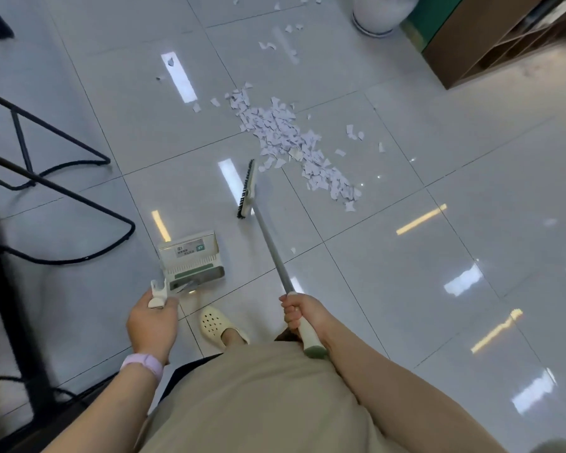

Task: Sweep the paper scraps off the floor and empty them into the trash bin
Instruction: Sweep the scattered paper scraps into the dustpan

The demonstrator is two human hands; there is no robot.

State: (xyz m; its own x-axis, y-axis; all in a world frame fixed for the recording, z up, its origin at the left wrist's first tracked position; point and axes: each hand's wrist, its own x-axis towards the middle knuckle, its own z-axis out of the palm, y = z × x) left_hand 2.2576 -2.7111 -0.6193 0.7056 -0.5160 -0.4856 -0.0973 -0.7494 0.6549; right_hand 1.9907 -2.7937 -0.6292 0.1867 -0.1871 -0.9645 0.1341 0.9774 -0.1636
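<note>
R hand (299, 313) wraps fully round the broom (268, 237) grip; brush head sits on the floor just left of the paper scraps (286, 135). L hand (154, 317) holds the dustpan (192, 258) handle, fingers curled. Dustpan label has print, too small to read. White bin (378, 14) far off, top of view.

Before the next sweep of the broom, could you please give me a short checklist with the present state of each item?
1. Right hand grips the broom handle: ok.
2. Left hand holds the dustpan handle: ok.
3. Broom head beside the main pile of paper scraps, bristles clear of it: ok.
4. Dustpan in line with the pile: not ok, it sits to the left, nearer the feet.
5. All scraps gathered: not ok, strays lie farther off, near the white bin.
6. Bin open for emptying: cannot tell, only its base shows.
</note>
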